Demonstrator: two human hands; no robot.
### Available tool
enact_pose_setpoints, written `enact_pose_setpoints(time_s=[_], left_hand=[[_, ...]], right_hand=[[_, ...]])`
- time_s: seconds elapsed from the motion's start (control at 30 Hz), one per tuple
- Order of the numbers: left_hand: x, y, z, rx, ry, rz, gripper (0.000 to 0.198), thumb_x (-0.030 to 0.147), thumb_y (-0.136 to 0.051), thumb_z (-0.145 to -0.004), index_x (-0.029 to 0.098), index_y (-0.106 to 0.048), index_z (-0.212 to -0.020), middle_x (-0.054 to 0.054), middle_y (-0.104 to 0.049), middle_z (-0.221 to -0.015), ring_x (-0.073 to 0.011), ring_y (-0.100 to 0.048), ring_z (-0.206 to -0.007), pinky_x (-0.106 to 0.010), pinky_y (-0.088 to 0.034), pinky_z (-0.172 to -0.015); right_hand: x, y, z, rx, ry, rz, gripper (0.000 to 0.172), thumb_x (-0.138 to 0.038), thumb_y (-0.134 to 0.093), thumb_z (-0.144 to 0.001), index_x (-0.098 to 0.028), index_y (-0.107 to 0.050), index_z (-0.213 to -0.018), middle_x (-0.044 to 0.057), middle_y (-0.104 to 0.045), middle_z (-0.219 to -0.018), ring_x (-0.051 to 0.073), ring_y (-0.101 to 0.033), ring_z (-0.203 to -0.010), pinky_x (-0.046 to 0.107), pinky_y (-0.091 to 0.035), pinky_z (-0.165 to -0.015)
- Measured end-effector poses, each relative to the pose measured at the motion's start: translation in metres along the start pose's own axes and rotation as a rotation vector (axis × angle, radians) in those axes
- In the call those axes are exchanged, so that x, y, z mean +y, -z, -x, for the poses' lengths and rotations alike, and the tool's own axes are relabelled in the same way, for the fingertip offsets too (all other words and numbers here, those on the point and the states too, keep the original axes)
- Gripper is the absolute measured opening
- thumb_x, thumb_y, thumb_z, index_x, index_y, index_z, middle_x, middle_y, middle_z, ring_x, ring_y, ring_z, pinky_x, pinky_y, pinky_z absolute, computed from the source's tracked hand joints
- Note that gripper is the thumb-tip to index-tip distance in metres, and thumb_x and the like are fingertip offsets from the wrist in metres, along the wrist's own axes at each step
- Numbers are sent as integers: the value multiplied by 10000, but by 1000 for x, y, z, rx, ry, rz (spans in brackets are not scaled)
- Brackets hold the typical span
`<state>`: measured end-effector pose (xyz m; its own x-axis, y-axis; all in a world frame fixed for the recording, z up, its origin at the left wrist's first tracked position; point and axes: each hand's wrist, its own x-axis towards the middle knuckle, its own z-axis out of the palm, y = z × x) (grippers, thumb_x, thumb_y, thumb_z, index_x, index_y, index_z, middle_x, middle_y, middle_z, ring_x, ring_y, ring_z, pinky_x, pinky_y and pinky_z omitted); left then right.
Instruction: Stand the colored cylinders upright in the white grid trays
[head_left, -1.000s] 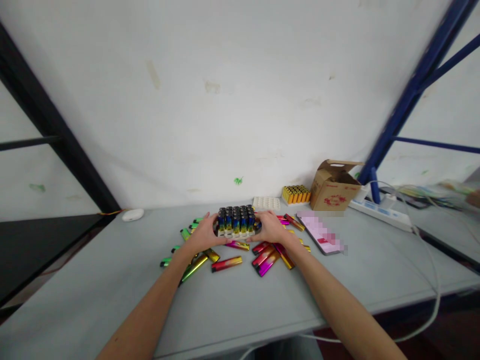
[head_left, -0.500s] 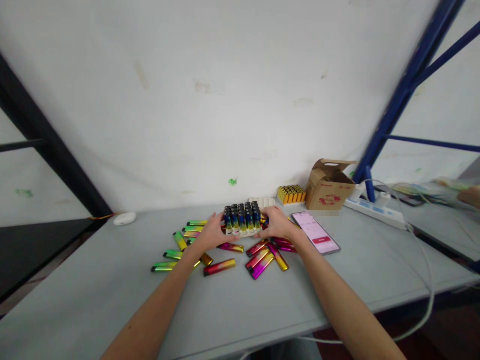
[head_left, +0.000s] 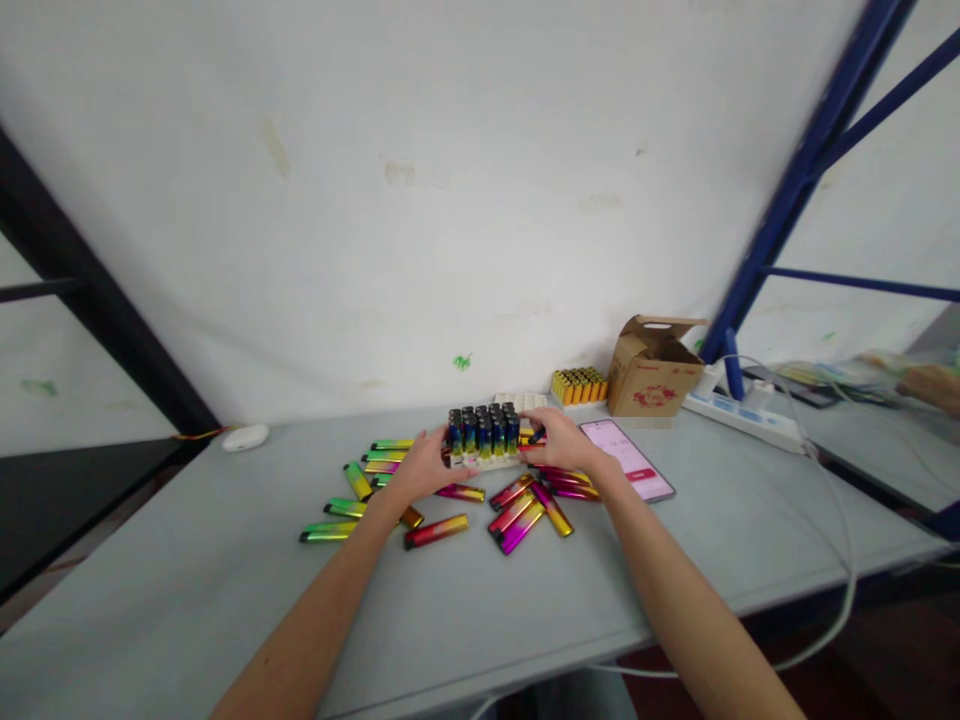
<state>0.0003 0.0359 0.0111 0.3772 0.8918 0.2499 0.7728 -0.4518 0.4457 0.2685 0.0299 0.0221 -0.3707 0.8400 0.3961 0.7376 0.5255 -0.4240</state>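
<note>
At twelve o'clock, left hand (head_left: 425,466) grips the rack (head_left: 498,463).
At its three o'clock, right hand (head_left: 568,443) now seemingly pinches a battery (head_left: 537,436), leaving left to steady.

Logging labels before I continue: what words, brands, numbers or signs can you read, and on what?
None is legible.
Brown cardboard box: red printing, too small and blurred.
Pink-screened rectangular phone: text on screen and red button, too blurred.
Upright blue, black and yellow cylinders: no readable marking.
Green wall mark: no readable word.
</note>
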Motion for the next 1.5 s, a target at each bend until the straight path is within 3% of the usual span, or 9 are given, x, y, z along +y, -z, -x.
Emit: enact_pose_setpoints(time_s=[0.13,0.27,0.43,0.53,0.7,0.83,1.03,1.2,1.5], left_hand=[[4,1,2,-3,18,-43,745,510,-712,-669,134,-504,-1277,-165,-605,-1268,-354,-552,-1175,-468,-374,-1049],[6,6,7,-6,22,-70,818,523,-708,-676,148,-433,-1349,-166,-563,-1332,-355,-510,-1235,-514,-272,-1110],[-7,14,19,45,32,-91,820,531,-668,-720,134,-394,-1384,-170,-486,-1411,-328,-461,-1290,-481,-296,-1110],[-19,14,24,103,2,-82,746,539,-609,-775,139,-412,-1373,-147,-516,-1385,-297,-491,-1264,-445,-344,-1090],[-32,11,28,162,-34,-105,705,539,-582,-799,114,-451,-1346,-162,-551,-1335,-305,-519,-1221,-452,-395,-1049],[-32,10,32,187,-67,-130,647,521,-556,-829,111,-478,-1324,-162,-573,-1301,-306,-529,-1204,-464,-408,-1036],[-30,10,33,217,-97,-131,558,494,-539,-847,135,-524,-1273,-149,-605,-1253,-301,-556,-1166,-463,-438,-1006],[-29,9,32,241,-118,-126,488,484,-526,-857,153,-564,-1213,-136,-628,-1209,-293,-574,-1136,-461,-452,-989],[-25,11,32,258,-149,-117,443,489,-499,-874,154,-597,-1146,-127,-647,-1144,-287,-586,-1101,-458,-456,-983]], right_hand=[[0,9,9,140,-14,-178,365,-174,-561,-781,-155,-603,-1143,100,-647,-1064,200,-597,-911,337,-457,-835],[-9,8,11,209,-82,-283,218,-267,-489,-874,-157,-599,-1027,51,-637,-830,176,-572,-753,307,-452,-726],[-22,2,9,265,-146,-527,223,-400,-523,-875,-191,-536,-953,-14,-543,-654,141,-495,-581,249,-395,-548],[-34,-1,9,207,-206,-731,268,-466,-549,-853,-206,-507,-896,-51,-477,-582,110,-424,-480,225,-332,-459],[-50,-4,11,-84,-264,-1162,344,-527,-536,-839,-199,-510,-939,-45,-512,-643,75,-383,-443,193,-231,-385],[-57,-4,11,-173,-277,-1455,318,-465,-607,-798,-186,-533,-932,-41,-516,-659,76,-442,-487,182,-300,-405],[-61,-2,13,-104,-243,-1471,330,-405,-701,-769,-210,-518,-962,-23,-569,-724,115,-562,-601,190,-390,-446],[-59,-7,13,-96,-278,-1472,302,-357,-723,-751,-202,-537,-932,-46,-524,-661,65,-443,-510,157,-272,-410],[-60,-6,9,-261,-357,-1667,380,-543,-562,-783,-171,-564,-862,-42,-400,-596,82,-328,-474,179,-208,-386]])
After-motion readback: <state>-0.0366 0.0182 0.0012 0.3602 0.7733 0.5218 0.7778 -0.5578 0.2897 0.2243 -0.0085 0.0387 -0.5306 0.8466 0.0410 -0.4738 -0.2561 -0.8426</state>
